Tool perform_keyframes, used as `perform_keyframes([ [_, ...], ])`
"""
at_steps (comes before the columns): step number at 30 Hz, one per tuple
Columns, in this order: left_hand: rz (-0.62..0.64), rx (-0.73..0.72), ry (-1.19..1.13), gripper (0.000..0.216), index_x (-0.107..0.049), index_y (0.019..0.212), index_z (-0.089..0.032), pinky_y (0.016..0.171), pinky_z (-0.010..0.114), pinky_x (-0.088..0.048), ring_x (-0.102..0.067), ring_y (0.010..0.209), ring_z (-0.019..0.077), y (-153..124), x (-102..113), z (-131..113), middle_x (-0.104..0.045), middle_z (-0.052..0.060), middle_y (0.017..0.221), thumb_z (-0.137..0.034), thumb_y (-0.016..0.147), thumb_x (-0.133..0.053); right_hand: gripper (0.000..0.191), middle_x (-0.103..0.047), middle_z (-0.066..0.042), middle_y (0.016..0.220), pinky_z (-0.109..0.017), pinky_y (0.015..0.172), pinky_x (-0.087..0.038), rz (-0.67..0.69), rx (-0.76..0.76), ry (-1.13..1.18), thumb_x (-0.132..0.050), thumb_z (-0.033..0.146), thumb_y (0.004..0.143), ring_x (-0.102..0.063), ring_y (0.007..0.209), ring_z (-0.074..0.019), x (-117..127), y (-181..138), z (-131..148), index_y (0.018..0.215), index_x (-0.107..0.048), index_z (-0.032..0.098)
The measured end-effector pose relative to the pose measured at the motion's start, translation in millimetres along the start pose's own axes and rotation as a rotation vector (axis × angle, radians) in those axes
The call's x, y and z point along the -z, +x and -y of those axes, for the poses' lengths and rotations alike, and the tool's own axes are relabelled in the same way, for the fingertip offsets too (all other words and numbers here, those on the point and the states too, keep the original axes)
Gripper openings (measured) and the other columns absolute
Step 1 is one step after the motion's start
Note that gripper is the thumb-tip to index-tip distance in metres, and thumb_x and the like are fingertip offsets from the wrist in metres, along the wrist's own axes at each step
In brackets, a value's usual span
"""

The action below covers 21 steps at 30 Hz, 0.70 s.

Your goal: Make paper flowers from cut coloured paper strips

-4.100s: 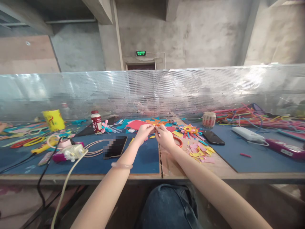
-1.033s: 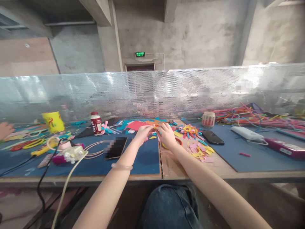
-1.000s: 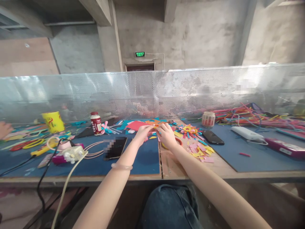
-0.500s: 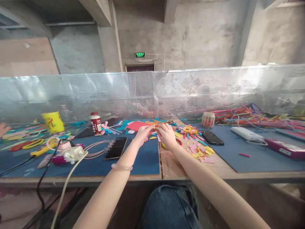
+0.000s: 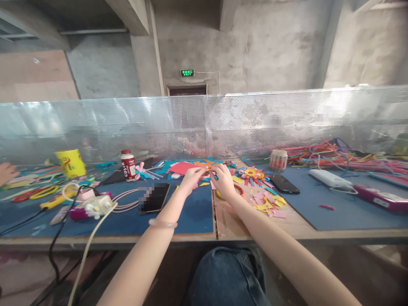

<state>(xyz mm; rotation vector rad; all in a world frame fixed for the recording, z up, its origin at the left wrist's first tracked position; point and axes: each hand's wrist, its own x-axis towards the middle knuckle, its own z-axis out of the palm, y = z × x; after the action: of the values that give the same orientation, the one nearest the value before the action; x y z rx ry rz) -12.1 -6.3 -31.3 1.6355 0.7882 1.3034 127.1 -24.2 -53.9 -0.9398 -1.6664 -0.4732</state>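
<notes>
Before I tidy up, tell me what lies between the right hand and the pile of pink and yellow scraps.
In the head view, a red loop, partly hidden from sight, lies between the right hand and the scraps.

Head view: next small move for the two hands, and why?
Perhaps pinch the small orange piece a little firmer with the left hand before the right hand shifts: both hands meet at it, and most of it is hidden, so its hold is hard to judge.
</notes>
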Motion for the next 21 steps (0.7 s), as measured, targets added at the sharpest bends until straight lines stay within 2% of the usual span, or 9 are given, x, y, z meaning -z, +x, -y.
perform_keyframes([
  [6, 0.010, -0.027, 0.100, 0.031, -0.068, 0.079, -0.014, 0.075, 0.030, -0.046, -0.061, 0.085, 0.0218, -0.7, 0.4, -2.9, -0.068, 0.008, 0.082, -0.043, 0.071, -0.061, 0.012, -0.056, -0.004, 0.075, -0.030, 0.069, -0.041, -0.006, -0.080, 0.145, -0.048, 0.024, 0.084, -0.050, 0.074, -0.0175, -0.5, -0.2, -3.9, 0.076, -0.057, 0.020],
  [15, 0.005, -0.149, 0.286, 0.025, -0.069, 0.070, -0.015, 0.069, 0.028, -0.044, -0.060, 0.077, 0.0229, -3.0, 1.7, -9.5, -0.068, 0.005, 0.073, -0.038, 0.071, -0.060, 0.013, -0.060, -0.003, 0.071, -0.030, 0.069, -0.039, 0.031, -0.089, 0.120, -0.052, 0.024, 0.082, -0.051, 0.073, -0.0175, -0.3, 2.0, -7.3, 0.072, -0.060, 0.020],
  [21, 0.100, -0.184, 0.336, 0.026, -0.069, 0.078, -0.015, 0.070, 0.029, -0.044, -0.061, 0.077, 0.0226, -1.0, 3.7, -5.5, -0.068, 0.008, 0.079, -0.038, 0.072, -0.059, 0.015, -0.060, -0.003, 0.072, -0.030, 0.069, -0.038, 0.096, -0.110, 0.098, -0.052, 0.026, 0.082, -0.052, 0.075, -0.0183, -1.6, 2.4, -13.4, 0.071, -0.061, 0.020],
])
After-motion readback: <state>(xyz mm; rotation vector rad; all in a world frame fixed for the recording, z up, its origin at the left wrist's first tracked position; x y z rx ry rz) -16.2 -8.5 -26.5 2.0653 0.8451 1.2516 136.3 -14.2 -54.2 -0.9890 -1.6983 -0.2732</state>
